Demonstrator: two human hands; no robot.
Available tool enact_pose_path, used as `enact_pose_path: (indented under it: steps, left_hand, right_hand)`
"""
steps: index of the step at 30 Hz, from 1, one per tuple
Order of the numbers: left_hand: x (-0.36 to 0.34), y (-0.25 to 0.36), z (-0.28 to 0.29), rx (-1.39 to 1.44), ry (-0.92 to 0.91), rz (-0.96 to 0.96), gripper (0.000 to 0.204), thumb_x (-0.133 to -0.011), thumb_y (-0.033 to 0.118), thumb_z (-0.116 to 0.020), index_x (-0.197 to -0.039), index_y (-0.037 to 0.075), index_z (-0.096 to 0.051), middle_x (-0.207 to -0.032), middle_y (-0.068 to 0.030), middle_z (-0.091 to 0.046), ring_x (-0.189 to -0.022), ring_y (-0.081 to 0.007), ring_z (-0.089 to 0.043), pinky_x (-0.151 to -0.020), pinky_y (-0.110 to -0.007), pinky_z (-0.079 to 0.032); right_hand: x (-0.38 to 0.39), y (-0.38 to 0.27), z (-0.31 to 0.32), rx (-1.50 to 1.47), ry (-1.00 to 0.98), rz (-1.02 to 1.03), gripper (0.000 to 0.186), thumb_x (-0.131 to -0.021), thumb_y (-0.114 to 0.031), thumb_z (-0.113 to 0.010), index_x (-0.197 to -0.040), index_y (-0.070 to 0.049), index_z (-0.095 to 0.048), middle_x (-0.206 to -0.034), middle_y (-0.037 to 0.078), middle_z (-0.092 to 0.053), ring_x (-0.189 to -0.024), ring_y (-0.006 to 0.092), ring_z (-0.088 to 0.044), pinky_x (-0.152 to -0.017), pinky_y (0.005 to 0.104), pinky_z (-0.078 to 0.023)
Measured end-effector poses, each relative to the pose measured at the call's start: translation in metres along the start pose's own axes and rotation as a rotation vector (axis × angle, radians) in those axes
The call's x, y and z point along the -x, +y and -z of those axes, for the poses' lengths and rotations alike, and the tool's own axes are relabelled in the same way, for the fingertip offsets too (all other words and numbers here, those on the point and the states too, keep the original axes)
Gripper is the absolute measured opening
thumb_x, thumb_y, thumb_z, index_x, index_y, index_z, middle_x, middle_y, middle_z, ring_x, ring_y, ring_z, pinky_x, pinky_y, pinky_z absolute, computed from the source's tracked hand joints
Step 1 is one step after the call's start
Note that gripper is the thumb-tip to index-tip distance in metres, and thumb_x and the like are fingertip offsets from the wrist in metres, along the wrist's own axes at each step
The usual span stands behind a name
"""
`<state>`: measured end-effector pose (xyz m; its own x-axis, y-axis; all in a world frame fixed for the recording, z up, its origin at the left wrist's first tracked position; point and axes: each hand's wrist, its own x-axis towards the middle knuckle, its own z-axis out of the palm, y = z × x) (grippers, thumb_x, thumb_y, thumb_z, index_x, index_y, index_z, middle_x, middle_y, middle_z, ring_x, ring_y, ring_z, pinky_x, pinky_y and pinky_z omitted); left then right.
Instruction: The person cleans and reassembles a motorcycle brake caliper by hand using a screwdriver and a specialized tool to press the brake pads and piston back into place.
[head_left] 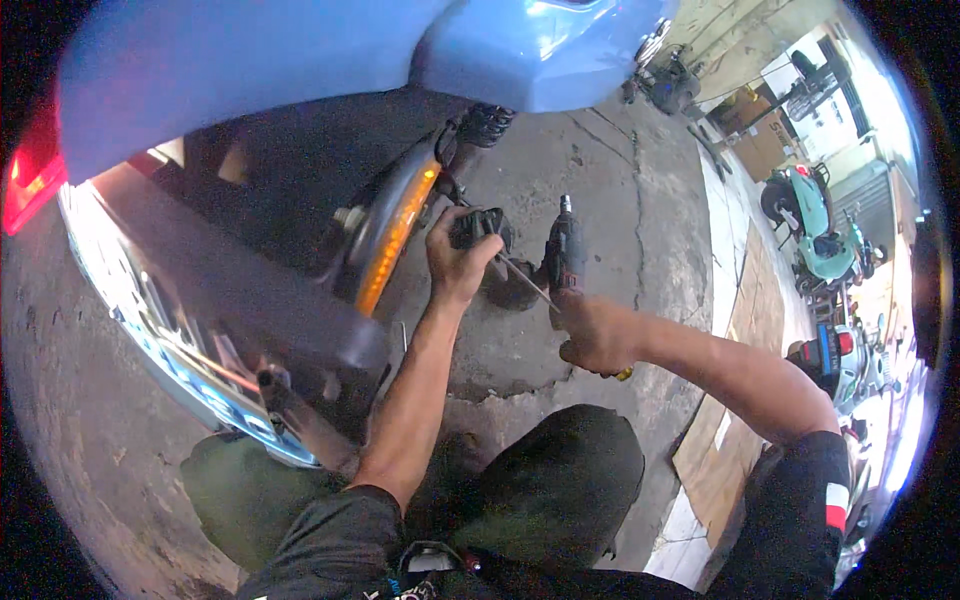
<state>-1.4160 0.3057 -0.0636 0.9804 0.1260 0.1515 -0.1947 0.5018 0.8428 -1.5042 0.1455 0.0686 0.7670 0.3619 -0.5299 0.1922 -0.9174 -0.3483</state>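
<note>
My left hand (458, 262) is closed around a small black ribbed part (480, 228), its thumb pressed against the near side. The part sits beside the end of a grey trim piece with an amber light strip (402, 232). My right hand (598, 336) grips a screwdriver (530, 279); a bit of its yellow handle shows below the fist. The thin shaft slants up and left to the black part, and its tip is hidden by my left thumb. Just beyond my right fist, a dark cordless driver (566, 243) with a metal socket on its nose is in view.
Blue body panels (300, 60) of a scooter arch over the far side, with a red tail light (35, 180) at left. A dark round object (512, 287) sits on the cracked concrete floor (660, 200). Flattened cardboard (730, 450) and a mint-green scooter (830, 250) are at right.
</note>
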Motion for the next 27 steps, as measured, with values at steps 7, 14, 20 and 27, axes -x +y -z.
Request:
enact_pose_path:
  steps: [7, 14, 20, 27]
  left_hand:
    - [0.004, 0.002, -0.004, 0.004, -0.013, 0.004, 0.024, -0.062, 0.009, -0.065, -0.084, 0.001, -0.057, -0.077, -0.0021, -0.057, -0.070, -0.0121, -0.055, -0.067, -0.027, -0.045]
    - [0.005, 0.017, -0.017, 0.194, 0.005, 0.207, 0.013, -0.070, 0.006, -0.060, -0.083, 0.002, -0.057, -0.076, -0.0036, -0.058, -0.068, -0.0127, -0.056, -0.063, -0.028, -0.044]
    - [0.001, 0.017, -0.020, 0.309, 0.093, 0.271, 0.006, -0.070, 0.004, -0.054, -0.076, 0.005, -0.055, -0.073, -0.0005, -0.053, -0.071, -0.0130, -0.051, -0.067, -0.028, -0.041]
    - [0.007, 0.045, -0.030, 0.536, 0.036, 0.553, 0.013, -0.064, 0.024, -0.057, -0.073, 0.015, -0.054, -0.074, 0.0000, -0.055, -0.067, -0.0177, -0.054, -0.056, -0.033, -0.044]
  right_hand:
    - [0.004, 0.007, 0.004, 0.011, -0.056, 0.061, 0.030, -0.073, -0.016, -0.060, -0.094, 0.002, -0.049, -0.089, 0.023, -0.054, -0.083, 0.0383, -0.057, -0.073, 0.0449, -0.045]
    - [0.029, -0.011, -0.052, -0.335, 0.214, -0.063, 0.031, -0.082, -0.015, -0.062, -0.106, -0.002, -0.047, -0.066, 0.009, -0.050, -0.062, 0.0201, -0.056, -0.057, 0.0348, -0.044]
    - [0.032, 0.004, -0.109, -0.697, 0.438, -0.061, 0.038, -0.083, -0.008, -0.060, -0.118, -0.005, -0.045, -0.064, 0.004, -0.051, -0.054, 0.0095, -0.051, -0.049, 0.0268, -0.042]
    - [-0.004, 0.062, -0.232, -1.019, 0.504, -0.350, 0.049, -0.080, -0.013, -0.063, -0.123, -0.005, -0.040, -0.073, 0.010, -0.058, -0.060, 0.0212, -0.058, -0.054, 0.0322, -0.047]
